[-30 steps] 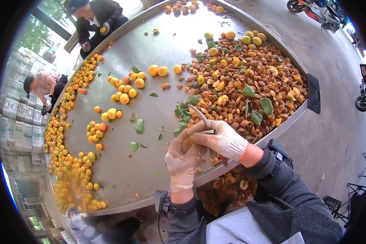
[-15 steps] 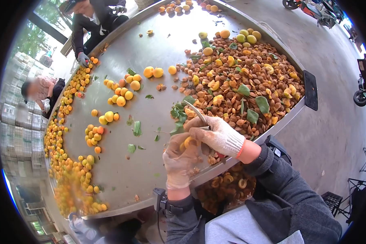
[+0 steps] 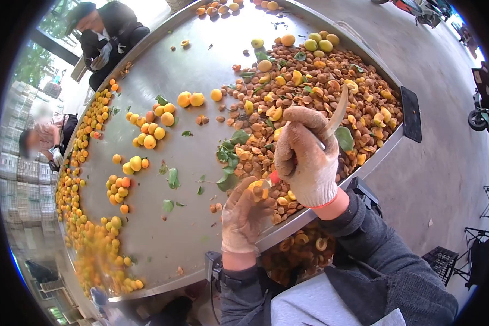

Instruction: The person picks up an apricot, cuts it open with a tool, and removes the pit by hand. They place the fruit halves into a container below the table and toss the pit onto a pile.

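My left hand (image 3: 245, 214), in a pale stained glove, is closed around an opened apricot (image 3: 258, 189), with the brown pit showing in its orange flesh. To its right and a little higher, my right hand (image 3: 309, 157) is wrapped around a curved knife (image 3: 339, 111). The knife's pale, pointed end rises above the fist, and a red part shows at the lower left of the hand. Both hands are over the near edge of a metal table (image 3: 201, 163), beside a heap of brown apricot pits (image 3: 320, 81) mixed with torn flesh and leaves.
Whole apricots (image 3: 152, 130) sit in clusters mid-table, with a long row of them (image 3: 81, 179) along the left edge. Below the near edge are apricot halves (image 3: 304, 247) in a container. Two people (image 3: 106, 41) (image 3: 49, 138) are at the far left side. A black crate (image 3: 440, 263) stands on the floor.
My right hand has moved up and right, away from my left hand, turning the knife's curved end upward. The apricot in my left hand now shows its pit. One person's hand has lifted off the table.
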